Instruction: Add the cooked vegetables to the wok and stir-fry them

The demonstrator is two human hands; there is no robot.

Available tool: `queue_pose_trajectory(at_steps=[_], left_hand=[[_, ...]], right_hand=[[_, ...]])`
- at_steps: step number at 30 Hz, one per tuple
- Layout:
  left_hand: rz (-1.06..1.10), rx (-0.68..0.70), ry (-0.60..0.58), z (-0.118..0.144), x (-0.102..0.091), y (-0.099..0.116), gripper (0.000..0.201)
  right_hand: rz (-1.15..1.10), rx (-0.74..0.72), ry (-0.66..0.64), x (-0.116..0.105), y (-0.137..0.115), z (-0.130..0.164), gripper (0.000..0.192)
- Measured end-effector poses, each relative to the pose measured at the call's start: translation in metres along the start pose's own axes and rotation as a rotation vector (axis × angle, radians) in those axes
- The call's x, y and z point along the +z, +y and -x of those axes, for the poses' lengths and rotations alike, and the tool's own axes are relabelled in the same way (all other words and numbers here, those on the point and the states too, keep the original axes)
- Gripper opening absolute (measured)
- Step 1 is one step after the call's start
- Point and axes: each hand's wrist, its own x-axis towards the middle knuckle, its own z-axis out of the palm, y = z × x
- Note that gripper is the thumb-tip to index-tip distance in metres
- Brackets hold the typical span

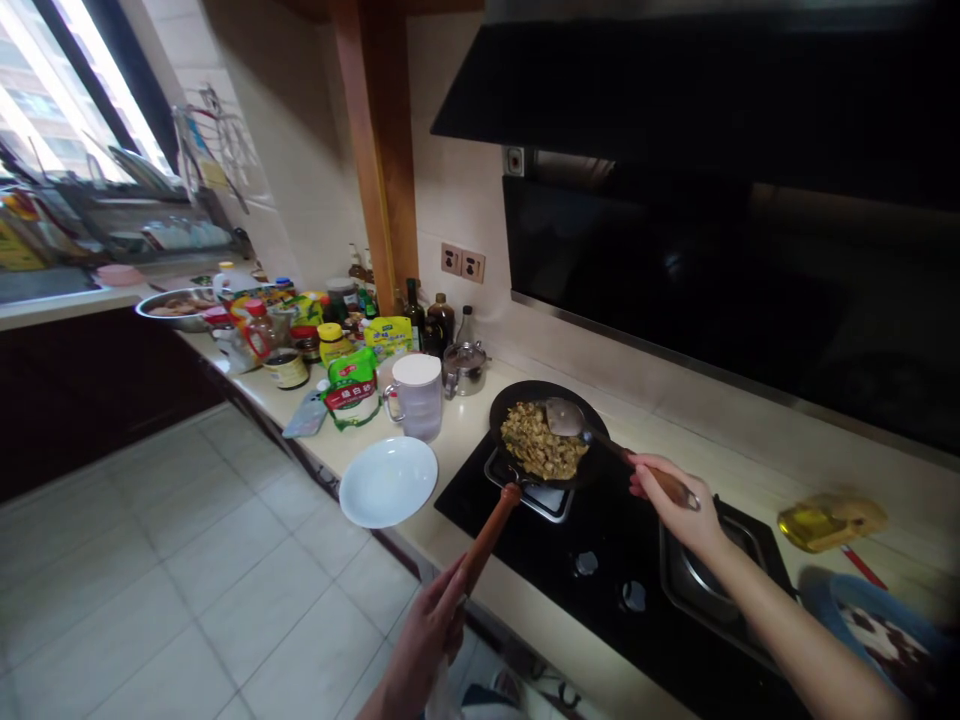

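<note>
A black frying pan [507, 398] full of chopped brownish food [541, 442] sits on the left burner of a black stove [600, 530]. My left hand [431, 632] grips the end of the pan's long wooden handle [491, 533]. My right hand [675, 502] holds the wooden grip of a metal spatula [566, 418], whose blade rests in the pan at the food's far edge. An empty white plate [388, 481] lies on the counter just left of the stove.
A white lidded jug [417, 396], a small steel pot [465, 368], sauce bottles, jars and seasoning packets crowd the counter to the left. A steel bowl [174, 307] stands further back. Right of the stove lie an oil bottle [825, 523] and a blue bowl [885, 630]. A black hood hangs overhead.
</note>
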Motion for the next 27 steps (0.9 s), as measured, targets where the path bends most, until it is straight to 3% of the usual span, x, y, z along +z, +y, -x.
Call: queue_pose_trajectory(at_steps=[3,6,10,14,19,22,27], left_hand=[[0.005,-0.001,-0.001,-0.001,0.0,-0.001,0.083],[0.005,-0.017,0.012,0.0,0.002,0.001,0.087],[0.018,-0.017,0.019,0.001,0.004,0.005,0.093],[0.015,-0.002,0.002,0.002,0.004,0.003,0.096],[0.017,-0.003,-0.019,0.0,0.002,0.001,0.097],[0.013,0.004,-0.012,0.0,0.002,0.001,0.097],[0.028,-0.012,0.001,0.001,0.002,0.002,0.089]], right_hand=[[0.045,-0.055,-0.064,-0.001,-0.008,0.017,0.026],[0.147,-0.162,-0.136,0.013,0.003,0.024,0.023],[0.106,-0.183,-0.028,0.031,0.018,0.017,0.024],[0.004,-0.142,0.036,0.042,0.015,0.014,0.023],[0.134,-0.286,-0.131,0.036,0.002,0.022,0.017],[0.205,-0.38,-0.167,0.031,-0.004,0.021,0.019],[0.153,-0.277,-0.155,0.042,-0.007,0.011,0.02]])
